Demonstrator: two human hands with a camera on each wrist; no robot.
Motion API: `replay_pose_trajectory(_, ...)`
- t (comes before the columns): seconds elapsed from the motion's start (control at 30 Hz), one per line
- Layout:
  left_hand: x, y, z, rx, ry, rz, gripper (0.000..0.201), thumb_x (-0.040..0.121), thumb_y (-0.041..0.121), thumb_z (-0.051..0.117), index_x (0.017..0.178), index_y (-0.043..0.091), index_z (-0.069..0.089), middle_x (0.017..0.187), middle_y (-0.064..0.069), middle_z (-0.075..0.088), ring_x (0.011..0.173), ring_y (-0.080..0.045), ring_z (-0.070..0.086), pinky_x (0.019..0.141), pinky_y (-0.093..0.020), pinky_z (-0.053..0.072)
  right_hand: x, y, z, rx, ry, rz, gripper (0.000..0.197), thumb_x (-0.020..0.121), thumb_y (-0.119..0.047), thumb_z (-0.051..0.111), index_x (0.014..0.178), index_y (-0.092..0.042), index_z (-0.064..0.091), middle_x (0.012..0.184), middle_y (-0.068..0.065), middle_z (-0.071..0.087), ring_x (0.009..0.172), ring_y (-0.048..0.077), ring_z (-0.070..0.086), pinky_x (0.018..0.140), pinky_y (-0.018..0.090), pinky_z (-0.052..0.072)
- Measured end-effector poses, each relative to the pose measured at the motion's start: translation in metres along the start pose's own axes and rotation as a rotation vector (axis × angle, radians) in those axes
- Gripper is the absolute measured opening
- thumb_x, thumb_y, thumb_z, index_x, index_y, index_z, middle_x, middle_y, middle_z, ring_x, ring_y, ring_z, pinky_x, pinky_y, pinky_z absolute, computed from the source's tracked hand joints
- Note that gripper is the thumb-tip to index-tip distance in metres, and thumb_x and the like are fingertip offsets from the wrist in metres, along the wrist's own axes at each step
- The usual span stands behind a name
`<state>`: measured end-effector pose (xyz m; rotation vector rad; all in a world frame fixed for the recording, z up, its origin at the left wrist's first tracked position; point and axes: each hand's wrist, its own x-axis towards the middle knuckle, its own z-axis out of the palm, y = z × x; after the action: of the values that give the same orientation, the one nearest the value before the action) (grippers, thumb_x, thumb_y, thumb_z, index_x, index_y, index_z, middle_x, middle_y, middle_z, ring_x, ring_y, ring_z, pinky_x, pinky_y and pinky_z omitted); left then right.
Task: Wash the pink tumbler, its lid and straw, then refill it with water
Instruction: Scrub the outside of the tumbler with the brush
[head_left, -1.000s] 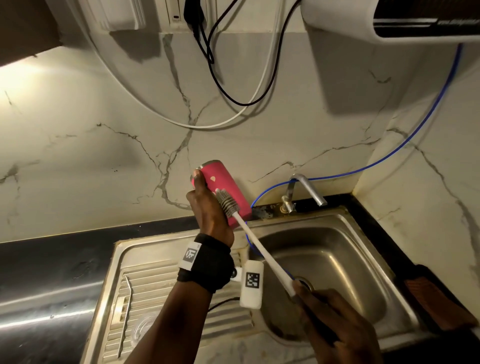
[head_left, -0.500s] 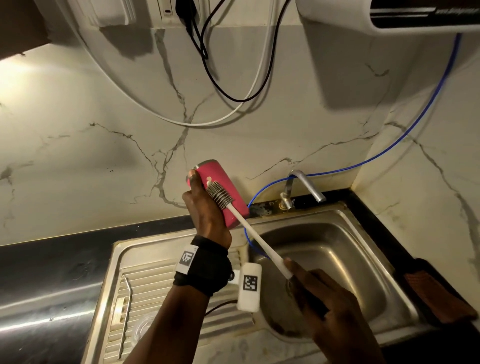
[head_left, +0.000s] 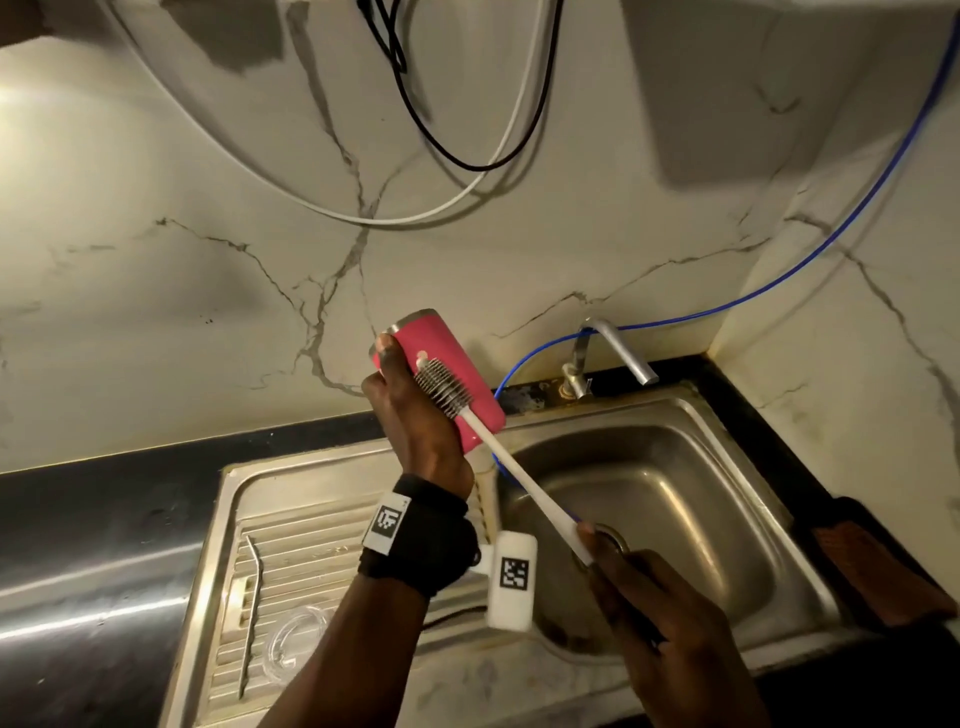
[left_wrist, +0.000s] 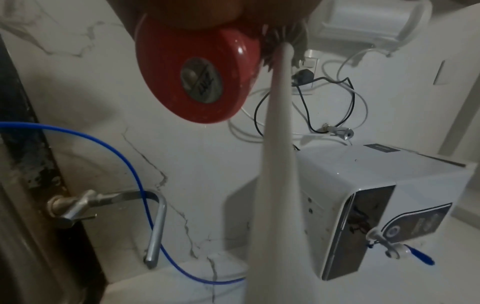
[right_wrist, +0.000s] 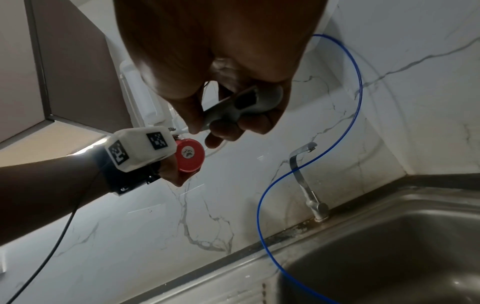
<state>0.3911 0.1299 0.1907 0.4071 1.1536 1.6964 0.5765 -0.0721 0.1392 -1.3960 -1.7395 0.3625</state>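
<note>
My left hand grips the pink tumbler above the sink's left rim; it tilts, open mouth up and left, base down. The left wrist view shows its base from below. A bottle brush lies with its bristles against the tumbler's outer side, near my thumb. Its long white handle runs down to my right hand, which grips the grey end. A bent metal straw and a clear lid lie on the drainboard.
The steel sink basin is below the brush, with a tap at its back and a blue tube running along the wall. A white water purifier hangs on the wall. A brown object sits at the right.
The brush head has slid up the tumbler's outer side toward its rim. My right hand followed it up and left. The left hand's grip on the tumbler is unchanged.
</note>
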Motion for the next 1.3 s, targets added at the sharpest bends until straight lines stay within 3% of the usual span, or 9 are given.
replay_pose_trajectory(0.2, 0.011, 0.021, 0.0, -0.038, 0.061, 0.032, 0.051, 0.108, 0.061, 0.045, 0.128, 0.015, 0.053, 0.112, -0.01, 0.063, 0.103, -0.028, 0.069, 0.077, -0.042, 0.061, -0.016, 0.001, -0.007, -0.033, 0.005, 0.031, 0.045, 0.097, -0.036, 0.059, 0.142, -0.039, 0.062, 0.108, -0.014, 0.068, 0.092, -0.017, 0.054, 0.078, 0.002, 0.043)
replay_pose_trajectory(0.37, -0.004, 0.004, -0.007, -0.031, -0.004, 0.076, 0.068, 0.096, 0.072, 0.049, 0.122, 0.009, 0.053, 0.102, -0.011, 0.059, 0.092, -0.027, 0.068, 0.084, -0.051, 0.061, -0.006, -0.004, 0.004, 0.047, 0.041, 0.016, 0.044, 0.097, -0.032, 0.061, 0.141, -0.031, 0.064, 0.102, -0.013, 0.065, 0.082, -0.007, 0.061, 0.075, 0.008, 0.045)
replay_pose_trajectory(0.47, 0.004, 0.009, -0.013, -0.063, 0.022, 0.055, 0.072, 0.095, 0.072, 0.05, 0.128, 0.008, 0.053, 0.107, -0.013, 0.062, 0.103, -0.038, 0.072, 0.088, -0.055, 0.062, -0.01, -0.002, 0.0, 0.048, 0.003, 0.022, 0.044, 0.097, -0.031, 0.062, 0.141, -0.031, 0.064, 0.103, -0.016, 0.065, 0.08, -0.003, 0.063, 0.073, 0.011, 0.048)
replay_pose_trajectory(0.67, 0.018, 0.016, -0.023, -0.113, -0.042, 0.015, 0.059, 0.091, 0.075, 0.056, 0.109, 0.019, 0.064, 0.103, -0.015, 0.064, 0.095, -0.037, 0.069, 0.086, -0.056, 0.057, -0.023, -0.002, -0.008, 0.014, -0.038, 0.048, 0.044, 0.096, -0.033, 0.065, 0.139, -0.038, 0.064, 0.105, -0.017, 0.067, 0.084, -0.002, 0.066, 0.071, 0.013, 0.051)
replay_pose_trajectory(0.8, 0.007, -0.001, -0.032, -0.108, -0.188, -0.147, 0.091, 0.081, 0.087, 0.063, 0.139, 0.016, 0.063, 0.131, -0.021, 0.069, 0.122, -0.046, 0.068, 0.107, -0.064, 0.052, -0.011, -0.008, -0.004, 0.18, 0.032, 0.095, 0.053, 0.092, -0.021, 0.076, 0.141, -0.036, 0.062, 0.109, -0.014, 0.07, 0.093, 0.001, 0.071, 0.08, 0.018, 0.057)
replay_pose_trajectory(0.93, -0.005, -0.003, -0.034, -0.114, -0.24, -0.195, 0.084, 0.087, 0.079, 0.059, 0.143, 0.016, 0.063, 0.119, -0.017, 0.074, 0.102, -0.032, 0.074, 0.094, -0.051, 0.06, -0.002, -0.011, -0.007, 0.213, -0.024, 0.066, 0.048, 0.093, -0.035, 0.067, 0.141, -0.034, 0.063, 0.109, -0.019, 0.067, 0.085, -0.011, 0.064, 0.075, 0.015, 0.055)
replay_pose_trajectory(1.07, -0.004, -0.003, -0.035, -0.068, -0.25, -0.204, 0.09, 0.079, 0.081, 0.063, 0.142, 0.017, 0.064, 0.125, -0.021, 0.074, 0.107, -0.036, 0.074, 0.096, -0.056, 0.061, -0.002, -0.016, -0.01, 0.114, -0.073, -0.012, 0.045, 0.095, -0.034, 0.064, 0.14, -0.031, 0.064, 0.107, -0.029, 0.061, 0.082, -0.019, 0.057, 0.073, 0.009, 0.049)
replay_pose_trajectory(1.2, -0.006, -0.002, -0.034, -0.069, -0.259, -0.237, 0.091, 0.08, 0.081, 0.062, 0.141, 0.014, 0.064, 0.121, -0.02, 0.073, 0.108, -0.036, 0.07, 0.1, -0.059, 0.056, 0.0, -0.021, -0.006, 0.045, -0.043, -0.044, 0.042, 0.096, -0.034, 0.064, 0.138, -0.032, 0.066, 0.1, -0.026, 0.062, 0.072, -0.016, 0.055, 0.069, 0.006, 0.045)
replay_pose_trajectory(1.3, -0.007, -0.004, -0.035, -0.076, -0.255, -0.215, 0.088, 0.086, 0.079, 0.062, 0.143, 0.014, 0.061, 0.117, -0.018, 0.073, 0.1, -0.033, 0.072, 0.09, -0.053, 0.062, -0.001, -0.024, -0.004, 0.067, -0.039, -0.055, 0.041, 0.096, -0.034, 0.064, 0.137, -0.031, 0.068, 0.097, -0.02, 0.065, 0.068, -0.011, 0.057, 0.065, 0.01, 0.048)
